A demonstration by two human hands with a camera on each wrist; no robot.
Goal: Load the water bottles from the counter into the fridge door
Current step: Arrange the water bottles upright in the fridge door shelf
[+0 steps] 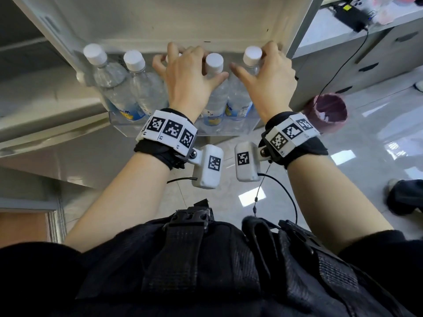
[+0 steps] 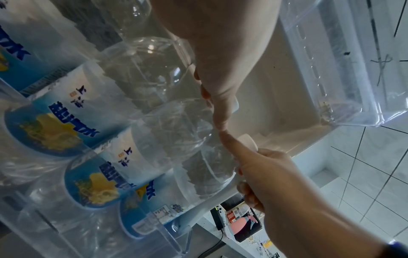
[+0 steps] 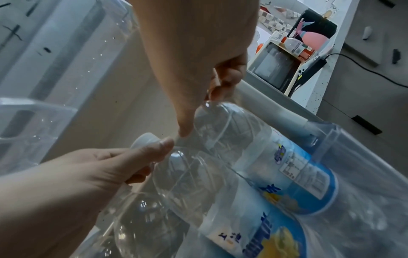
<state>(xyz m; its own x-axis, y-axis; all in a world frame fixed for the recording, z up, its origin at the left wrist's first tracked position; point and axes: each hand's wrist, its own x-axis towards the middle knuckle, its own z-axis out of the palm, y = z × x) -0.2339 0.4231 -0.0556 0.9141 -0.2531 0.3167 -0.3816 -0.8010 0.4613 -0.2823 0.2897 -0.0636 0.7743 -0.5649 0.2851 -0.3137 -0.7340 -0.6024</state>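
Observation:
Several clear water bottles with white caps and blue labels stand in a row in the clear fridge door shelf (image 1: 124, 129). My left hand (image 1: 185, 72) curls its thumb and fingers round the neck of the second bottle from the right (image 1: 216, 99), and its outer fingers lie over the cap of the bottle to its left. My right hand (image 1: 267, 74) grips the neck of the rightmost bottle (image 1: 238, 97), just under its cap (image 1: 253, 54). The two thumbs nearly touch, as the left wrist view shows with the left hand (image 2: 220, 61) above the right hand (image 2: 276, 174).
Two more bottles (image 1: 109, 81) fill the shelf's left end. A second clear door shelf (image 2: 342, 69) hangs above. A pink waste basket (image 1: 325, 113) stands on the tiled floor right of the door. Behind it runs a counter (image 1: 320, 30) with a black device.

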